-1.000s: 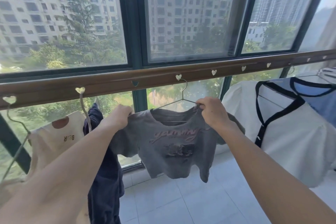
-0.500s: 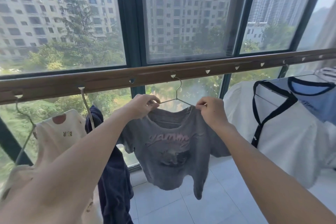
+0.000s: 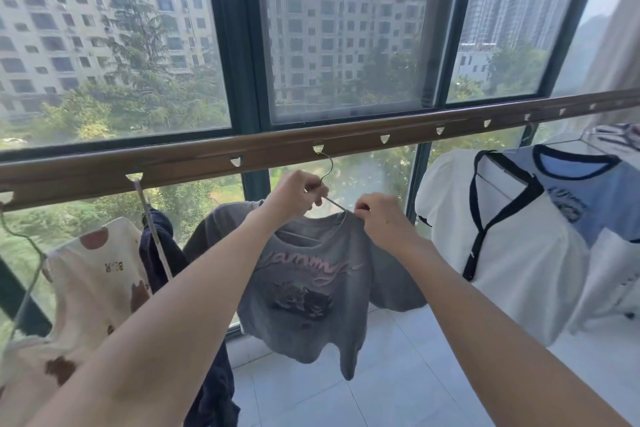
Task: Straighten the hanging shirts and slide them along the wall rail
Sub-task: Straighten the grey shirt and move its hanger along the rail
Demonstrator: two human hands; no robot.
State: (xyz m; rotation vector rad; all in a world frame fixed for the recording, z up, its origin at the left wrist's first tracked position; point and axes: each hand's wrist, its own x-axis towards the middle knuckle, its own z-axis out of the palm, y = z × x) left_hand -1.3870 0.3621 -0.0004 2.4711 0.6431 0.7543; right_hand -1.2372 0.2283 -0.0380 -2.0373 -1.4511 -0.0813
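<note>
A grey shirt (image 3: pixel 311 288) with pink lettering hangs on a thin wire hanger (image 3: pixel 329 170) hooked into a notch of the brown wall rail (image 3: pixel 381 133). My left hand (image 3: pixel 294 192) is closed on the hanger just below its hook. My right hand (image 3: pixel 379 218) pinches the shirt's right shoulder at the collar. To the left hang a dark navy garment (image 3: pixel 159 253) and a cream shirt (image 3: pixel 93 281) with brown patches. On the right hang a white shirt (image 3: pixel 512 270) with black trim and a light blue shirt (image 3: pixel 588 191).
The rail has several heart-shaped notches (image 3: pixel 385 139) along it, running up to the right. Behind it are large windows (image 3: pixel 346 38) with dark frames. White floor tiles (image 3: pixel 398 374) lie below. A striped cloth (image 3: pixel 616 135) shows at the far right.
My left hand has moved from the shirt's left shoulder up to the hanger near its hook. The grey shirt's left sleeve now hangs loose behind my left arm. My right hand stays on the right shoulder.
</note>
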